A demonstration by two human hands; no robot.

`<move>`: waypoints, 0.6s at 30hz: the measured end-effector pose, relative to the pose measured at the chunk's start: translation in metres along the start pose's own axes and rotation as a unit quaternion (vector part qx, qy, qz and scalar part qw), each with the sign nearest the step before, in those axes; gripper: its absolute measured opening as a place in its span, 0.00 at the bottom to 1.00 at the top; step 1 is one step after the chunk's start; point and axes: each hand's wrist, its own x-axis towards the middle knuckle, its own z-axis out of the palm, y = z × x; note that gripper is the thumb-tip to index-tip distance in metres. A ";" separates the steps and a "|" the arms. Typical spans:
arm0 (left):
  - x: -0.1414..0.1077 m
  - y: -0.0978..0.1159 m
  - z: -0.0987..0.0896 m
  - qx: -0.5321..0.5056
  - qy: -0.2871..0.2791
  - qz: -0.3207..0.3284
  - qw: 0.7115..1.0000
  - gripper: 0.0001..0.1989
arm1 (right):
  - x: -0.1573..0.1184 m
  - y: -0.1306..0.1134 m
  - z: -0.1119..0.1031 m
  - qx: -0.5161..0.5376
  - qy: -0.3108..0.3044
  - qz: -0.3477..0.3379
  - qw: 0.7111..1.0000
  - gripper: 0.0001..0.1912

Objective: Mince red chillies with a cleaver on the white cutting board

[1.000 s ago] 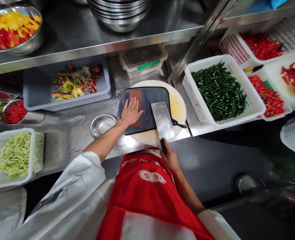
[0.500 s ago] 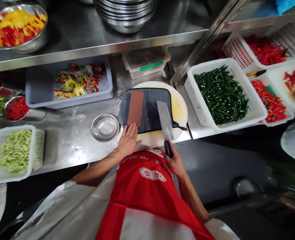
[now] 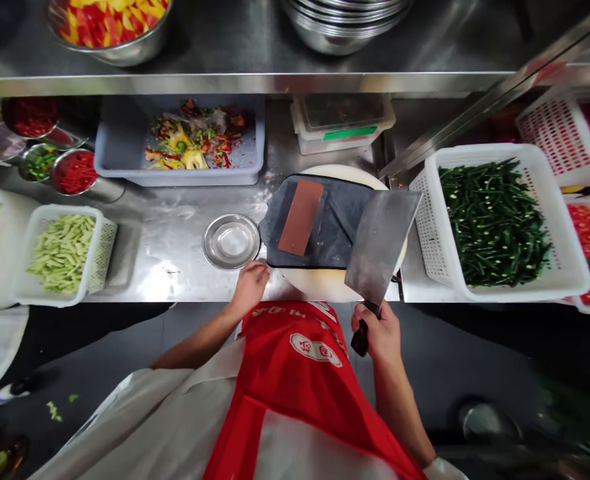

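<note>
My right hand (image 3: 382, 330) is closed round the black handle of a cleaver (image 3: 385, 237). The broad blade is lifted in front of the right end of the board and hides part of it. My left hand (image 3: 251, 288), fingers curled in and nothing visible in them, is at the counter's front edge, just below a small round metal dish (image 3: 231, 241). A reddish-brown whetstone (image 3: 301, 217) lies at a slant on a dark cloth pad (image 3: 337, 247), apart from both hands. Under the pad is a round pale cutting board (image 3: 319, 283).
Right of the board stands a white basket (image 3: 427, 250) of cut green chillies. A grey-blue tub (image 3: 185, 177) of trimmings and a lidded plastic box (image 3: 339, 137) sit behind, under a steel shelf (image 3: 225, 83). A basket (image 3: 107, 257) of pale green pieces is at left.
My left hand has come off the whetstone and drawn back to the counter edge. The cleaver has risen, turned and come nearer the camera. My view has swung left.
</note>
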 end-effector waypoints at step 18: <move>0.133 0.097 0.045 0.093 -0.008 -0.083 0.992 0.50 | 0.067 -0.015 0.040 -0.456 0.023 -0.177 0.872 0.39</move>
